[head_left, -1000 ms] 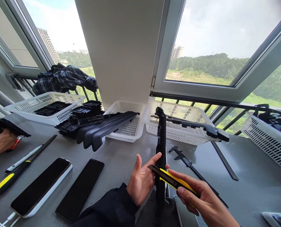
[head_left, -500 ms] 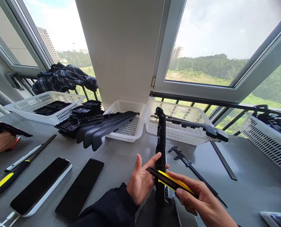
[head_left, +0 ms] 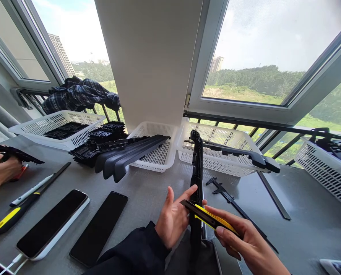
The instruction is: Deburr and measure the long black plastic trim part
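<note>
1. Two-handed, holding a long black strip (head_left: 197, 175) nearly upright in front of the body, lower end lost to view, and gripping a yellow utility knife (head_left: 209, 218) in the right hand (head_left: 245, 238), closed firmly between thumb and fingers.
2. Spreading the left hand (head_left: 170, 219) half open: stretching thumb well apart, showing the bare palm, laying index finger against the strip and hooking other fingertips round behind, so holding without any thumb pressure.
3. Pointing the bared blade (head_left: 189, 206) across the strip towards that palm and index finger; overlapping both in view, though not clearly touching either. Could be nicking skin here, chiefly from pressing too hard and breaking through suddenly.
4. Supporting the strip on fingers alone, so possibly letting it roll or swing sideways under any push, then probably skidding off the edge or gouging the wrong spot.
5. Reaching high with the strip's top, in front of a white basket (head_left: 213, 162) bearing a dark rail (head_left: 233, 149). Could be knocking that rail loose through one careless tilt.
6. Working near a caliper (head_left: 222, 194) lying on the tabletop (head_left: 310, 233) to the right; possibly jolting it by swinging the right forearm wide.
7. Resting a dark sleeve (head_left: 133, 248) near a black phone (head_left: 99, 229); could be dragging it by pulling the left elbow back.
</note>
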The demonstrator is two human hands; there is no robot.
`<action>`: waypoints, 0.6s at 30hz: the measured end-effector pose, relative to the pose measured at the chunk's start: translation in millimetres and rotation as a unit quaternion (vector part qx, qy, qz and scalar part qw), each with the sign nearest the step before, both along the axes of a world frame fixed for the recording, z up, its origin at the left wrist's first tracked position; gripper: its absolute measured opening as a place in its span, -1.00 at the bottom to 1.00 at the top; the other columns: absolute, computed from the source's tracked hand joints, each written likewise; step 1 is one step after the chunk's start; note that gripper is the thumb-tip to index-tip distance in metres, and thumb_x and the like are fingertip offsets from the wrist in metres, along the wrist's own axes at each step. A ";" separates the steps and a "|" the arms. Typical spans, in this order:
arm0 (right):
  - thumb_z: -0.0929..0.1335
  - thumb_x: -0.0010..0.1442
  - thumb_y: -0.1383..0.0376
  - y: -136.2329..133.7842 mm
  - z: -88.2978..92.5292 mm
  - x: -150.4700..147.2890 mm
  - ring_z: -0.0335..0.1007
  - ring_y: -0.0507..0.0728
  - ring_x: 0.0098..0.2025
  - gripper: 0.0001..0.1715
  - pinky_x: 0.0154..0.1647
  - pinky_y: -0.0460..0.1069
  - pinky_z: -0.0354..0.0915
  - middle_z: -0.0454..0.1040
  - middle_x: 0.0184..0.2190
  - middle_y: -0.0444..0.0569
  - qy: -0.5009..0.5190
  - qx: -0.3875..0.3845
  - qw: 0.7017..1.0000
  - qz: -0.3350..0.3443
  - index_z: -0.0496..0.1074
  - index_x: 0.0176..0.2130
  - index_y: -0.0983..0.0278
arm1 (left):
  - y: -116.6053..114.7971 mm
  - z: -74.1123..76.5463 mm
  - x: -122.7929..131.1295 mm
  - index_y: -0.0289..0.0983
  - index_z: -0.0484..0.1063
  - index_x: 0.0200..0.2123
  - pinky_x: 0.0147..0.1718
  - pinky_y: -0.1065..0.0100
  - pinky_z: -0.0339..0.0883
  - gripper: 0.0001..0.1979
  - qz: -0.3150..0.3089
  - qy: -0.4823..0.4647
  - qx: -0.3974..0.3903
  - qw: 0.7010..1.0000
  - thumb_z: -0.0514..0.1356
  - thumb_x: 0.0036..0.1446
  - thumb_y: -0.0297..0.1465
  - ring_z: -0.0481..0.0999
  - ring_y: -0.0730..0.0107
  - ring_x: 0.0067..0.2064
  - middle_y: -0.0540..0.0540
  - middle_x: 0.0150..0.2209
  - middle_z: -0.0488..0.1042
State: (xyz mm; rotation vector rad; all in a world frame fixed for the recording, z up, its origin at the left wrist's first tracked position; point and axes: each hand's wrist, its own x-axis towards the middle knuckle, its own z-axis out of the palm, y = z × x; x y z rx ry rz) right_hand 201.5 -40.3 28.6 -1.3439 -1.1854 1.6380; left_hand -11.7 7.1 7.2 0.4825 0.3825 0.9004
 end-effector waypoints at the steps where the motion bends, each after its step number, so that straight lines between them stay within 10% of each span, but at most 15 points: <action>1: 0.51 0.15 -0.23 -0.1 0.0 0.0 -0.14 -0.04 -0.50 -0.09 -0.52 -0.06 -0.15 0.13 -0.50 -0.23 0.001 -0.002 1.000 -0.001 0.54 0.24 0.29 | -0.1 0.0 -0.1 -0.29 0.36 0.39 0.29 0.04 0.10 0.01 0.000 -0.001 -0.001 1.000 0.03 0.18 0.36 0.47 -0.11 0.25 -0.35 0.15 0.60; 18: 0.50 0.17 -0.21 0.1 -4.2 3.4 -0.13 0.01 -0.46 -0.05 -0.47 -0.03 -0.17 0.11 -0.48 -0.23 0.006 -0.014 1.000 -0.002 0.48 0.30 0.31 | -0.5 1.8 0.0 -0.32 0.31 0.42 0.30 0.04 0.10 0.03 -0.002 -0.003 -0.003 1.000 0.02 0.20 0.35 0.48 -0.11 0.23 -0.36 0.13 0.61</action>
